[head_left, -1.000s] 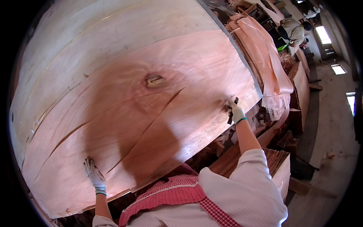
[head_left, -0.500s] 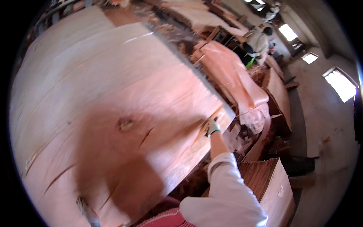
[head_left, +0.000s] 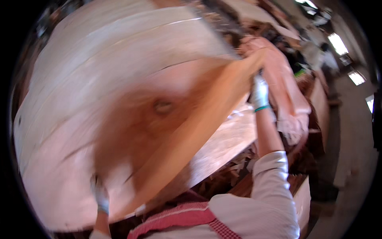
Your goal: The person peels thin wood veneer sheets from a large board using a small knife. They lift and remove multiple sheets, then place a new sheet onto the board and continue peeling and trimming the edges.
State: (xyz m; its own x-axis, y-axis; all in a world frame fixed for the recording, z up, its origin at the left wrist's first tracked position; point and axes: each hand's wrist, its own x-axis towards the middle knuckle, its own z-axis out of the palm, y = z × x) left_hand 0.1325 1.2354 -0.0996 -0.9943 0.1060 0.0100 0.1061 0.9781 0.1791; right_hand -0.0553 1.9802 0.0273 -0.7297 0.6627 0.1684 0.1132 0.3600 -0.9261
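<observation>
My right hand [head_left: 260, 93], in a white glove with a green cuff, grips the raised near-right edge of a large pinkish wood veneer sheet [head_left: 131, 95]. The edge stands up in a long fold, showing an orange-brown side. Beneath it lies a pale wood surface [head_left: 227, 143] with a straight near edge. A dark knot [head_left: 162, 106] marks the middle of the sheet. My left hand [head_left: 100, 195], also gloved, is at the sheet's near left part; motion blur hides how its fingers are set.
Right of the sheet lies a heap of draped pink veneer [head_left: 282, 87]. Wood scraps [head_left: 234, 169] fill the gap by the near edge, with a block of stacked wood [head_left: 304, 199] at lower right. Another person [head_left: 328, 57] is far off at the upper right.
My right hand has risen and moved away to the right, lifting the veneer edge that lay flat. My left hand and forearm show more fully. The whole view has shifted.
</observation>
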